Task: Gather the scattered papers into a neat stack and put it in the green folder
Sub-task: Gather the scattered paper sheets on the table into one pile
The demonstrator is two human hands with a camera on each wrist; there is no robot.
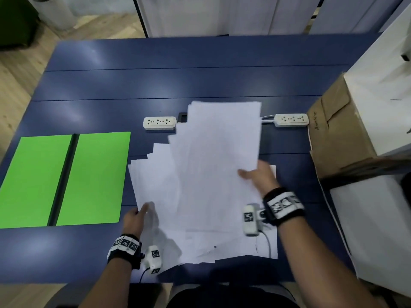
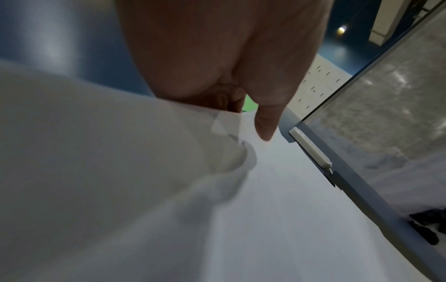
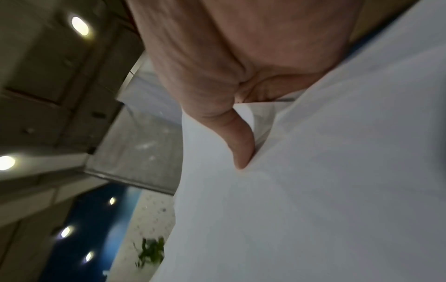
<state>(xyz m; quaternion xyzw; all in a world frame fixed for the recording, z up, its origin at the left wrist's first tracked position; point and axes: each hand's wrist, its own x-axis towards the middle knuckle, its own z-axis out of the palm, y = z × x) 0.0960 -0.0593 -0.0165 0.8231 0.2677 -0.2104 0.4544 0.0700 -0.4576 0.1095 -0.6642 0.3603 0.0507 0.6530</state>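
A loose fan of white papers (image 1: pixel 206 178) covers the middle of the blue table (image 1: pixel 155 85). My right hand (image 1: pixel 255 174) grips the right edge of a raised bundle of sheets, its thumb (image 3: pixel 241 141) pressed on top of the paper (image 3: pixel 313 190). At the lower left edge of the pile, my left hand (image 1: pixel 135 216) holds some sheets: fingers slipped under the paper (image 2: pixel 120 171), thumb (image 2: pixel 265 122) above. The green folder (image 1: pixel 64 178) lies open and flat at the left, a dark spine down its middle.
Two white power strips (image 1: pixel 159 123) (image 1: pixel 291 120) lie just beyond the papers. A brown cardboard box (image 1: pixel 338 134) and white boxes (image 1: pixel 378 103) crowd the table's right side. The table's near edge runs just below the pile.
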